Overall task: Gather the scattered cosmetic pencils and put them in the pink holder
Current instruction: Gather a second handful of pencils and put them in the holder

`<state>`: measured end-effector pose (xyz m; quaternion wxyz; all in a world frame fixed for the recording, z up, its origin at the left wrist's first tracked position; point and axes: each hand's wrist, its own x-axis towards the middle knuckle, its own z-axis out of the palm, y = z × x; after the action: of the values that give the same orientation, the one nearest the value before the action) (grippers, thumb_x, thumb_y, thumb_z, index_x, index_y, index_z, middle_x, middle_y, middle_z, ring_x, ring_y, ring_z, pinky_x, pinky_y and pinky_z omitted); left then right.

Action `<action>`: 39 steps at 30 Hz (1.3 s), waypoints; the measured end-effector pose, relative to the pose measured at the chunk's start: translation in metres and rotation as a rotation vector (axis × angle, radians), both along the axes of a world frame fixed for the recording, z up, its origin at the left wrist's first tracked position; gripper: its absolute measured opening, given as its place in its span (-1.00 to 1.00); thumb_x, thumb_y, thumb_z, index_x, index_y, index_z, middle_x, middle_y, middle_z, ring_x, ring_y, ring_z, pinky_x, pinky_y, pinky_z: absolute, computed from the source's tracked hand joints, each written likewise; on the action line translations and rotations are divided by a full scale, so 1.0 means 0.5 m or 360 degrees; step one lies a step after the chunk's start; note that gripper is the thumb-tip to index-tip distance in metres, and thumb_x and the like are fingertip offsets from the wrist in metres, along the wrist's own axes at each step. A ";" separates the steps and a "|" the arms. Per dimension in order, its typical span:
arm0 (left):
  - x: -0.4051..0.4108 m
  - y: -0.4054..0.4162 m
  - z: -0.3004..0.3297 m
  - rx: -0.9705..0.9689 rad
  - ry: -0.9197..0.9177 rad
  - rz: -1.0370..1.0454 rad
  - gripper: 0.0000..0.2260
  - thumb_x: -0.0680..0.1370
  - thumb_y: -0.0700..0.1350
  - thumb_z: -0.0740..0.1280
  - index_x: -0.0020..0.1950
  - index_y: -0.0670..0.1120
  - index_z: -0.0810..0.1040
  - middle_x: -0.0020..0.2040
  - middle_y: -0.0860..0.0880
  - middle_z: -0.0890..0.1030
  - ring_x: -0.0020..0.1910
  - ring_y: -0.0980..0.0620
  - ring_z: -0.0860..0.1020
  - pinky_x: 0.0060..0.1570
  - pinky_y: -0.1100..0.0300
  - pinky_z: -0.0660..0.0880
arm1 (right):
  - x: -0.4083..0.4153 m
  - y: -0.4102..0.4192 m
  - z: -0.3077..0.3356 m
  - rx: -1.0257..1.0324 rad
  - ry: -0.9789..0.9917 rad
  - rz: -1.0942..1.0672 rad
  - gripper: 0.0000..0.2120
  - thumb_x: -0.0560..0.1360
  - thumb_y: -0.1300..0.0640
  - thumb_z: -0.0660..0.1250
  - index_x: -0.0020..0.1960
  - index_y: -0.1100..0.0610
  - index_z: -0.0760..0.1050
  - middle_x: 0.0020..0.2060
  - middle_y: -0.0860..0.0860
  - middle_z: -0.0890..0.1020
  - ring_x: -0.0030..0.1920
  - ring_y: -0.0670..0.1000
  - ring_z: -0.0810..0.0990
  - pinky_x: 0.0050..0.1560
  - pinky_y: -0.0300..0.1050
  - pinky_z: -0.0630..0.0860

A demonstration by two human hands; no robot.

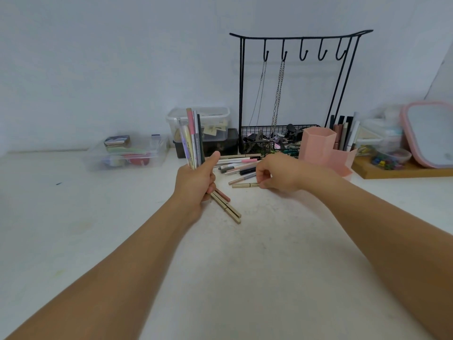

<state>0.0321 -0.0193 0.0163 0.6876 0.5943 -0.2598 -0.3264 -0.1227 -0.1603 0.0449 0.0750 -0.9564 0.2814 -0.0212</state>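
Note:
My left hand [196, 182] grips a bundle of several cosmetic pencils [192, 138], standing upright above the fist, with tan ends sticking out below it. My right hand [277, 175] hovers low over the white table, fingers curled, its fingertips touching the right end of a gold pencil [245, 185] that lies flat. More loose pencils [239, 166] lie in a heap just behind, between my two hands. The pink holder [317, 144], a hexagonal cup with lower pink compartments beside it, stands behind my right wrist; several pencils stand in its right section.
A black wire jewellery stand [294, 94] with chains and a basket of clips stands behind the pencils. Clear plastic boxes [127, 155] sit at the back left. A pink-rimmed mirror [431, 136] and a bowl of small items rest on a wooden tray at right.

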 end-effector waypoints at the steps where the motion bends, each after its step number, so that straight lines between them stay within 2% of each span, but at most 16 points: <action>1: -0.002 0.000 0.000 0.0010 -0.0015 -0.0003 -0.66 0.55 0.08 0.47 -0.22 -0.03 0.38 -0.53 0.07 0.30 -0.51 0.09 0.22 -0.61 0.28 0.18 | 0.000 0.000 -0.001 0.0002 0.0001 0.0006 -0.98 0.54 0.19 0.41 -0.07 0.12 0.61 -0.20 -0.08 0.58 -0.14 -0.02 0.53 -0.30 -0.34 0.31; 4: -0.004 0.000 0.000 0.0011 -0.0038 -0.0047 -0.62 0.51 0.14 0.49 -0.26 -0.03 0.39 -0.52 0.07 0.29 -0.52 0.09 0.21 -0.60 0.28 0.17 | 0.000 0.001 0.002 0.0045 -0.0111 0.0033 -0.98 0.54 0.19 0.40 -0.05 0.12 0.62 -0.17 -0.05 0.61 -0.13 0.00 0.56 -0.29 -0.36 0.34; 6: -0.006 0.002 0.000 -0.0006 -0.0037 -0.0091 -0.62 0.47 0.19 0.50 -0.23 -0.06 0.45 -0.51 0.07 0.28 -0.51 0.09 0.21 -0.57 0.27 0.19 | 0.004 0.010 0.013 0.0204 -0.0384 0.0019 -0.96 0.56 0.19 0.39 -0.07 0.11 0.60 -0.25 -0.07 0.61 -0.22 -0.04 0.57 -0.31 -0.38 0.40; 8: -0.009 0.001 -0.001 -0.0070 -0.0046 -0.0160 -0.59 0.39 0.22 0.53 -0.15 -0.08 0.51 -0.51 0.07 0.27 -0.52 0.09 0.22 -0.46 0.23 0.28 | 0.012 0.029 0.029 0.0592 -0.0742 -0.0023 -0.94 0.59 0.19 0.36 -0.05 0.16 0.58 -0.31 -0.01 0.62 -0.33 -0.08 0.58 -0.33 -0.32 0.51; 10: -0.014 0.001 -0.004 -0.0141 -0.0064 -0.0226 -0.61 0.34 0.19 0.55 -0.15 -0.06 0.52 -0.51 0.08 0.28 -0.53 0.09 0.23 -0.37 0.17 0.37 | 0.020 0.054 0.046 0.0982 -0.1029 -0.0038 -0.93 0.60 0.22 0.35 0.01 0.23 0.56 -0.29 0.09 0.64 -0.32 -0.04 0.62 -0.28 -0.22 0.60; 11: -0.017 0.001 -0.004 -0.0170 -0.0081 -0.0260 -0.65 0.35 0.16 0.56 -0.18 -0.04 0.51 -0.50 0.08 0.30 -0.53 0.08 0.24 -0.40 0.19 0.40 | 0.024 0.066 0.052 0.1129 -0.1125 -0.0032 -0.93 0.60 0.24 0.34 0.02 0.25 0.55 -0.26 0.12 0.65 -0.29 -0.01 0.64 -0.24 -0.18 0.62; 15: -0.021 0.001 -0.008 -0.0178 -0.0169 -0.0348 -0.64 0.27 0.11 0.60 -0.24 -0.05 0.50 -0.48 0.03 0.38 -0.51 0.06 0.33 -0.35 0.11 0.50 | 0.035 0.101 0.056 0.1461 -0.1275 -0.0007 -0.96 0.59 0.27 0.35 -0.01 0.25 0.55 -0.25 0.12 0.63 -0.28 -0.04 0.64 -0.19 -0.21 0.63; 18: -0.020 -0.001 -0.012 -0.0165 -0.0213 -0.0357 -0.72 0.44 -0.07 0.57 -0.21 -0.06 0.46 -0.47 0.01 0.38 -0.52 0.07 0.33 -0.41 0.16 0.49 | 0.046 0.117 0.046 0.1526 -0.1295 0.0027 -0.96 0.57 0.28 0.36 -0.05 0.24 0.57 -0.19 0.15 0.64 -0.31 -0.07 0.61 -0.30 -0.29 0.56; 21: -0.016 -0.005 -0.015 -0.0133 -0.0224 -0.0330 -0.80 0.52 -0.19 0.48 -0.18 -0.12 0.47 -0.48 0.00 0.41 -0.54 0.06 0.35 -0.32 0.07 0.53 | 0.056 0.126 0.030 0.1473 -0.1326 0.0067 -0.95 0.55 0.28 0.39 -0.09 0.23 0.59 -0.24 0.11 0.66 -0.33 -0.04 0.62 -0.28 -0.27 0.55; 24: -0.015 -0.005 -0.012 -0.0102 -0.0210 -0.0290 -0.88 0.58 -0.20 0.41 -0.09 -0.16 0.50 -0.48 -0.01 0.42 -0.54 0.06 0.38 -0.27 0.04 0.54 | 0.064 0.127 0.013 0.1359 -0.1372 -0.0004 -0.94 0.56 0.22 0.40 -0.03 0.20 0.64 -0.20 0.09 0.68 -0.21 0.01 0.63 -0.20 -0.18 0.56; 27: -0.013 -0.001 -0.007 -0.0121 -0.0230 -0.0145 -0.86 0.59 -0.13 0.42 -0.08 -0.15 0.51 -0.46 -0.01 0.41 -0.53 0.07 0.36 -0.46 0.23 0.47 | 0.065 0.121 0.003 0.1161 -0.1302 -0.0098 -0.86 0.59 0.13 0.37 0.07 0.16 0.64 -0.06 0.16 0.70 -0.15 -0.04 0.62 -0.18 -0.15 0.60; 29: -0.002 0.001 -0.006 -0.0111 -0.0235 -0.0008 -0.80 0.58 -0.04 0.44 -0.11 -0.12 0.50 -0.47 0.00 0.41 -0.53 0.07 0.37 -0.58 0.29 0.35 | 0.065 0.119 -0.004 0.1001 -0.1194 -0.0128 -0.82 0.61 0.06 0.34 0.08 0.14 0.63 -0.02 0.16 0.69 -0.17 -0.04 0.61 -0.20 -0.16 0.59; 32: 0.014 -0.001 -0.005 -0.0079 -0.0169 0.0151 -0.72 0.56 0.07 0.45 -0.13 -0.08 0.47 -0.48 0.02 0.44 -0.53 0.06 0.41 -0.50 0.23 0.36 | 0.070 0.124 -0.020 0.0729 -0.0915 -0.0022 -0.78 0.62 0.00 0.30 0.07 0.10 0.65 -0.05 0.11 0.69 -0.14 -0.04 0.61 -0.12 -0.11 0.53; 34: 0.018 -0.003 -0.002 -0.0030 -0.0126 0.0222 -0.69 0.58 0.12 0.41 -0.18 -0.07 0.47 -0.46 0.01 0.46 -0.51 0.06 0.44 -0.46 0.23 0.38 | 0.074 0.131 -0.034 0.0551 -0.0693 0.0052 -0.79 0.57 -0.05 0.37 0.09 0.03 0.66 -0.07 0.00 0.66 -0.16 -0.10 0.58 -0.09 -0.11 0.51; 36: 0.019 -0.003 -0.001 0.0012 -0.0114 0.0263 -0.63 0.60 0.16 0.36 -0.27 -0.05 0.44 -0.47 0.01 0.47 -0.50 0.05 0.45 -0.45 0.23 0.38 | 0.075 0.135 -0.047 0.0319 -0.0517 0.0051 -0.71 0.46 -0.12 0.47 0.11 0.00 0.64 -0.06 -0.05 0.60 -0.19 -0.15 0.51 -0.15 -0.12 0.48; 39: 0.017 -0.004 -0.001 0.0044 -0.0141 0.0277 -0.59 0.60 0.19 0.34 -0.30 -0.05 0.43 -0.47 0.02 0.49 -0.52 0.06 0.48 -0.46 0.23 0.36 | 0.072 0.132 -0.055 0.0120 -0.0498 0.0012 -0.72 0.40 -0.11 0.52 0.02 0.02 0.63 -0.15 -0.09 0.57 -0.20 -0.10 0.50 -0.23 -0.12 0.44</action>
<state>0.0404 -0.0211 0.0160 0.6928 0.6380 -0.2329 -0.2424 -0.0870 -0.0943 0.0174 0.1540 -0.9390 0.2634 -0.1590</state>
